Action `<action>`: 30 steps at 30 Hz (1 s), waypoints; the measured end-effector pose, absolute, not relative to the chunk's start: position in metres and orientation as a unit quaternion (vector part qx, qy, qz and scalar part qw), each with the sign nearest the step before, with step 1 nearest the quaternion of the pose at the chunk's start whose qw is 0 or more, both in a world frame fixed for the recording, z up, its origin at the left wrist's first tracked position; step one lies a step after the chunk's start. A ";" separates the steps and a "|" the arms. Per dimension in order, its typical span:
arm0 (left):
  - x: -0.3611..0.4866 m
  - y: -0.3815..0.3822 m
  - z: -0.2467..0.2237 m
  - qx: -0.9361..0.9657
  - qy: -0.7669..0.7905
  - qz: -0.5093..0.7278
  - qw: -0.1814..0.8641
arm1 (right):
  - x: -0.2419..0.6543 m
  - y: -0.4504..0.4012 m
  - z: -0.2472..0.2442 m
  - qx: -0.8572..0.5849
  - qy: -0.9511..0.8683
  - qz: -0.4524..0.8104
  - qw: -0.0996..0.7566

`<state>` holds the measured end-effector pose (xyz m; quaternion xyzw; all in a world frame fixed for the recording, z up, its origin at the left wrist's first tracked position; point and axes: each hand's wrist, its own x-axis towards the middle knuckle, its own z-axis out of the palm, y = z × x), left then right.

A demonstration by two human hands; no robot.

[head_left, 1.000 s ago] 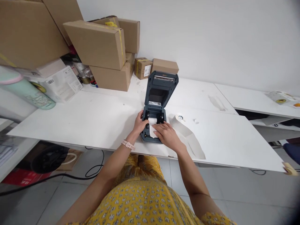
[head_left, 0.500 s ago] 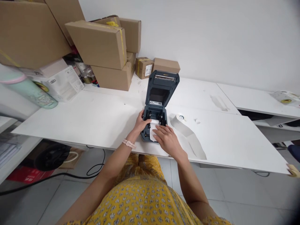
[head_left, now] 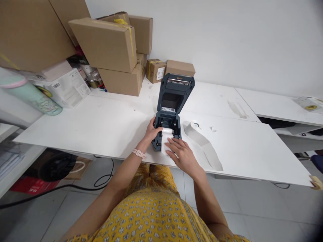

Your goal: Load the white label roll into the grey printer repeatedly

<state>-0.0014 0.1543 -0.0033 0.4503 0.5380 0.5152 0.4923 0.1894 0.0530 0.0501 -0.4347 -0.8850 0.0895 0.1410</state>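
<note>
Here, right hand [head_left: 183, 155], splayed over paper [head_left: 165, 143], hides five-o'clock corner of label printer [head_left: 168, 114]; left hand [head_left: 151, 133], nine o'clock: grip indiscernible.

Gripped the open-lidded dark printer [head_left: 168, 113] at its left side with the left hand [head_left: 150, 132] and rested the right hand [head_left: 185, 158] on its white paper strip [head_left: 164, 143], beside a curled paper band [head_left: 203, 140] on the table [head_left: 113, 124].

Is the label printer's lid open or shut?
Open: the lid stands raised, exposing the white paper roll inside the label printer.
</note>
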 end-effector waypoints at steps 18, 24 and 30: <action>0.003 0.106 -0.009 0.465 0.552 0.501 0.477 | 0.210 0.040 0.086 -0.342 -0.885 0.251 0.191; -0.001 0.074 -0.013 0.455 0.534 0.480 0.527 | 0.223 0.157 0.127 -0.433 -0.713 0.131 0.535; -0.005 0.069 -0.002 0.445 0.512 0.478 0.558 | 0.206 0.295 0.155 -0.470 -0.682 0.215 0.517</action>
